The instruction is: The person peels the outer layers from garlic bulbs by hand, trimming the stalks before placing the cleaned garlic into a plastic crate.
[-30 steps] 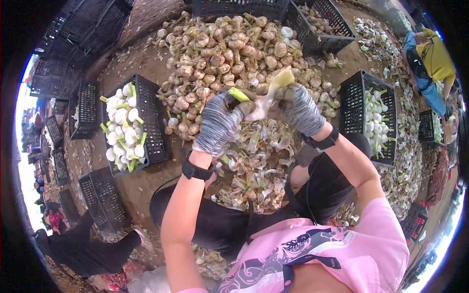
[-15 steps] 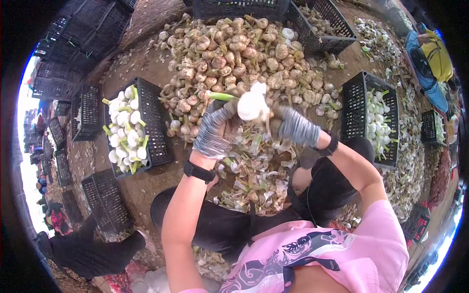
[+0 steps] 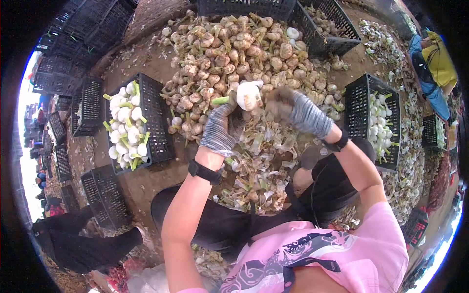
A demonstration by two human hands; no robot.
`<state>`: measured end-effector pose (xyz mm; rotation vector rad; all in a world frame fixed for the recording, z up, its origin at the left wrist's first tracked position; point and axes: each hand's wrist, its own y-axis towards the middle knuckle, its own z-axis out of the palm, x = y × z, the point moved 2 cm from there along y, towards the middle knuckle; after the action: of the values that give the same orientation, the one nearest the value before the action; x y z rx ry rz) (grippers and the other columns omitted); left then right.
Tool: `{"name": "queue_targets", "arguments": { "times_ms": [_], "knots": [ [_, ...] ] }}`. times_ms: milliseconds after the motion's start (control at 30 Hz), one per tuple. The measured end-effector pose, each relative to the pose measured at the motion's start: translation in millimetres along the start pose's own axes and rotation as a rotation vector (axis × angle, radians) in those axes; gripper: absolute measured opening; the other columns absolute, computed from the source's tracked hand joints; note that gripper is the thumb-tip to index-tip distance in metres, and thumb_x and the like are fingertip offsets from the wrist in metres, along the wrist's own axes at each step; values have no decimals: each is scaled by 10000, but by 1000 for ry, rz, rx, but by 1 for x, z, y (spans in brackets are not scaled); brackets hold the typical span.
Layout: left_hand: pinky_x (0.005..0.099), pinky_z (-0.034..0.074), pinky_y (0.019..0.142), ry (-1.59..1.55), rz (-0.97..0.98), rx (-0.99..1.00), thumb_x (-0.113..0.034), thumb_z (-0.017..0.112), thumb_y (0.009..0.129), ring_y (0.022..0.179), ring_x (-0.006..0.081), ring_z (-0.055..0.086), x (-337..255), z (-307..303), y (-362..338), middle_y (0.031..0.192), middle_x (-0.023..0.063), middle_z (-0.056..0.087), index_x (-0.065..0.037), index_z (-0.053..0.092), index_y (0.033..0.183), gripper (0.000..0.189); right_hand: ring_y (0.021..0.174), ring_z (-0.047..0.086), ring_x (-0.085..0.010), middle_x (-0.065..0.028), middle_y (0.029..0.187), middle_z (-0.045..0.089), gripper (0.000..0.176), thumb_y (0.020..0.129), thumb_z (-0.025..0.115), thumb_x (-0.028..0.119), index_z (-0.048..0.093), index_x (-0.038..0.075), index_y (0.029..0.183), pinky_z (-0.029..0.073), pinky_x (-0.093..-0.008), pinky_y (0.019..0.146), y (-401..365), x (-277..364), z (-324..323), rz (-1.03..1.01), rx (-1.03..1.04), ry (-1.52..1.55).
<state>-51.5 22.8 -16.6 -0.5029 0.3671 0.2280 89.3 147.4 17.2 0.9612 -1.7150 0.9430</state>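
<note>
So the garlic bulb (image 3: 249, 95) is up in front of the big garlic pile (image 3: 229, 56), gripped by the left hand (image 3: 222, 124). Right hand (image 3: 300, 112) is blurry just beside it, can't tell if open or closed. Crates (image 3: 155, 115) of white bulbs flank the pile.

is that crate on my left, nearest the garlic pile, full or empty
Full, or nearly: white bulbs crowd the crate right up to its rim.
</note>
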Motion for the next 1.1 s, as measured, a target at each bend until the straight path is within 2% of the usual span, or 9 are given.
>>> {"name": "queue_targets", "arguments": {
  "times_ms": [33, 133, 467, 533, 700, 800, 867, 1000, 1100],
  "knots": [
    [247, 540, 635, 5, -10, -42, -103, 527, 854, 795, 168, 605, 2, -1, -1, 935, 88, 599, 7, 536, 1018, 198, 765, 525, -109, -52, 850, 573, 288, 827, 577, 219, 522, 12, 1021, 451, -258, 690, -1, 5, 6, 75, -94, 388],
    [250, 527, 666, 150, 91, -54, -94, 542, 845, 795, 153, 595, 8, 8, -2, 902, 64, 593, -15, 545, 980, 156, 816, 500, -85, -9, 889, 544, 278, 826, 586, 225, 523, 30, 1014, 438, -240, 724, 10, -4, 14, 125, -169, 643],
    [248, 511, 722, 177, 96, -104, -87, 540, 849, 791, 132, 573, 12, -1, -5, 888, 39, 562, -20, 526, 935, 110, 747, 554, -110, -29, 846, 532, 355, 814, 602, 303, 488, 31, 1012, 496, -271, 693, 10, -11, 24, -89, -147, 431],
    [244, 510, 720, 159, 118, -122, -87, 539, 849, 789, 131, 572, 12, -3, -1, 888, 42, 562, -20, 526, 934, 109, 742, 556, -114, -33, 845, 532, 359, 824, 590, 306, 487, 19, 1013, 494, -261, 676, 3, 6, 22, 132, -112, 872],
    [237, 493, 694, 344, 231, -106, -154, 554, 844, 799, 117, 582, 11, 5, -7, 915, 42, 599, -30, 557, 985, 188, 718, 557, -109, -37, 837, 545, 381, 831, 576, 333, 487, 18, 1025, 487, -248, 633, 11, -21, 20, -30, -190, 703],
    [232, 482, 665, 459, 345, -124, -155, 562, 842, 768, 106, 573, 13, 10, -8, 893, 35, 599, -37, 564, 968, 172, 913, 538, -109, -31, 988, 540, 397, 812, 616, 245, 453, 11, 1088, 471, -241, 764, 9, -16, 20, -17, -154, 784],
    [226, 475, 650, 550, 330, -157, -139, 572, 835, 750, 98, 563, 13, 9, -8, 884, 28, 596, -37, 569, 959, 161, 865, 529, -88, -10, 937, 538, 361, 812, 620, 248, 471, 20, 1049, 449, -225, 773, 6, 3, 21, 162, -182, 730],
    [237, 485, 689, 515, 290, -198, -104, 551, 850, 760, 114, 565, 16, 5, -8, 889, 48, 578, 4, 537, 965, 159, 716, 552, -85, -33, 826, 561, 292, 826, 595, 266, 495, 40, 981, 472, -228, 607, 10, -13, 24, 31, -205, 625],
    [238, 484, 690, 375, 293, -162, -97, 555, 845, 763, 115, 565, 20, 2, -6, 884, 45, 579, 2, 540, 964, 155, 739, 552, -92, -34, 841, 560, 272, 833, 585, 256, 502, 36, 970, 475, -234, 621, 8, -12, 21, -32, -157, 606]
  ]
}}
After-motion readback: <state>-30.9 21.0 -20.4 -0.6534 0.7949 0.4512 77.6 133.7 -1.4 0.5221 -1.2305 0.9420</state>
